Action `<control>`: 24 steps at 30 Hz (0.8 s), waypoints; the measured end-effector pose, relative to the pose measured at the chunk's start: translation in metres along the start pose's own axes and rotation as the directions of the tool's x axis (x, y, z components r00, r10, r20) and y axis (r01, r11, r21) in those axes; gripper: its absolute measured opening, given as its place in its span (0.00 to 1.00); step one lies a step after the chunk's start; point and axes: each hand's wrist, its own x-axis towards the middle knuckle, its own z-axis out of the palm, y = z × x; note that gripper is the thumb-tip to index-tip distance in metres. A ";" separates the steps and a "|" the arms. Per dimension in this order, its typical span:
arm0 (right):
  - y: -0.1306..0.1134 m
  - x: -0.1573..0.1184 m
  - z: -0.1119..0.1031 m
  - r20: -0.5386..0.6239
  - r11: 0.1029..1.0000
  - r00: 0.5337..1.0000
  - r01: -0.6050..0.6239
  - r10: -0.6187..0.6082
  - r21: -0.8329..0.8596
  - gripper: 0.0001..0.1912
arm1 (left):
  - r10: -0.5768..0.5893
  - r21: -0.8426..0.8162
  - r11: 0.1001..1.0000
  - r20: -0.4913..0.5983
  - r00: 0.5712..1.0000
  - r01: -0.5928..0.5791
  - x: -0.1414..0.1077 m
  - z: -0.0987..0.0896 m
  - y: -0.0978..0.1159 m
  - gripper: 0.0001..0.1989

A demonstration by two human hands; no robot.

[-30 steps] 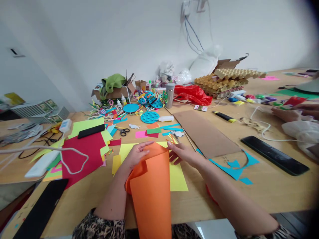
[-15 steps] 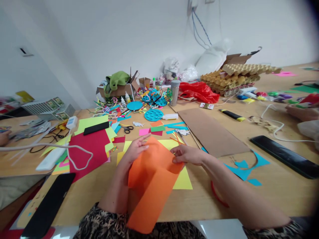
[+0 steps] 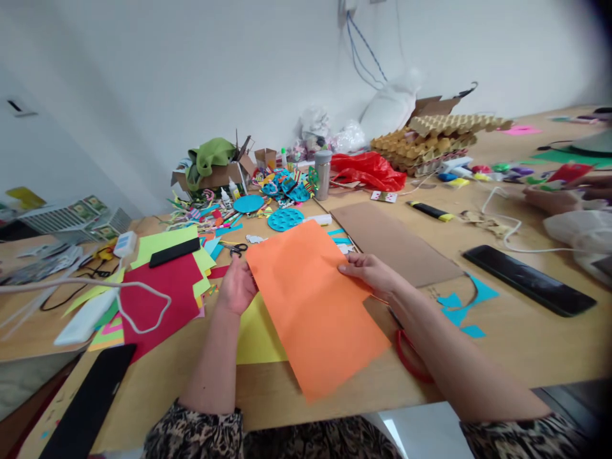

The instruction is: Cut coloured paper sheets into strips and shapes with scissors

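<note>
Orange paper [image 3: 315, 306] is what I see held up at the near middle of the table [image 3: 268, 398], slanting from far left to near right and covering part of a yellow sheet [image 3: 258, 335]. The right hand [image 3: 370, 274] has its right edge pinched, thumb on top. The left hand [image 3: 238, 285] is at the left edge, fingers loosely bent; from where I stand I cannot tell whether they grip it.

Just right of the paper, a red loop [image 3: 414, 363] shows beside the right forearm. Farther right lie blue scraps [image 3: 452, 312] and a large dark phone [image 3: 526, 280], with brown cardboard [image 3: 392, 242] beyond the right hand. Over on the left, a red sheet [image 3: 157, 290] has a black slab [image 3: 174, 252] across its far end. Black-handled scissors [image 3: 236, 249] lie just beyond the left hand. At the far right, another person's hands [image 3: 554, 201] are busy near a white bag [image 3: 571, 229].
</note>
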 end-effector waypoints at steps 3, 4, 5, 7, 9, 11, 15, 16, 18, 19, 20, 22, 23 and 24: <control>0.004 0.007 -0.001 -0.047 0.998 0.998 0.052 -0.050 0.039 0.16 | -0.029 0.026 0.999 0.062 0.998 0.028 0.001 0.000 -0.004 0.26; 0.006 0.009 -0.002 -0.059 0.997 0.996 0.067 -0.064 0.047 0.16 | -0.026 0.053 0.998 0.074 0.997 0.023 0.001 0.000 -0.006 0.24; 0.007 0.011 -0.002 -0.071 0.995 0.995 0.080 -0.076 0.054 0.16 | -0.029 0.086 0.996 0.082 0.996 0.022 0.000 0.001 -0.009 0.21; 0.009 0.015 -0.001 -0.092 0.992 0.991 0.105 -0.098 0.068 0.16 | -0.056 0.163 0.986 0.094 0.994 0.040 -0.002 0.003 -0.015 0.17; 0.009 0.017 0.000 -0.105 0.989 0.988 0.124 -0.116 0.078 0.17 | -0.094 0.230 0.971 0.102 0.990 0.068 -0.004 0.005 -0.020 0.17; 0.007 0.017 0.003 -0.110 0.988 0.986 0.135 -0.125 0.081 0.16 | -0.117 0.269 0.959 0.108 0.987 0.084 -0.006 0.007 -0.023 0.20; 0.002 0.017 0.009 -0.102 0.988 0.986 0.137 -0.129 0.073 0.14 | -0.117 0.299 0.951 0.135 0.984 0.072 -0.009 0.010 -0.026 0.26; 0.000 0.017 0.010 -0.101 0.988 0.986 0.138 -0.131 0.070 0.14 | -0.122 0.305 0.949 0.143 0.982 0.073 -0.009 0.009 -0.027 0.27; -0.001 0.019 0.010 -0.106 0.988 0.985 0.140 -0.134 0.058 0.12 | -0.133 0.315 0.946 0.151 0.980 0.080 -0.009 0.009 -0.029 0.28; -0.001 0.020 0.010 -0.111 0.989 0.985 0.141 -0.135 0.049 0.12 | -0.139 0.317 0.945 0.150 0.979 0.086 -0.008 0.008 -0.029 0.27; -0.001 0.020 0.010 -0.114 0.989 0.984 0.140 -0.135 0.038 0.11 | -0.140 0.318 0.944 0.147 0.979 0.088 -0.008 0.008 -0.030 0.27; -0.001 0.021 0.009 -0.120 0.990 0.983 0.139 -0.137 0.009 0.10 | -0.134 0.316 0.945 0.133 0.982 0.087 -0.007 0.008 -0.032 0.26; -0.002 0.021 0.009 -0.123 0.990 0.983 0.139 -0.139 -0.011 0.10 | -0.129 0.315 0.945 0.119 0.984 0.086 -0.007 0.009 -0.032 0.25; -0.003 0.019 0.008 -0.128 0.990 0.982 0.139 -0.142 -0.032 0.10 | -0.123 0.313 0.946 0.104 0.987 0.084 -0.006 0.010 -0.032 0.25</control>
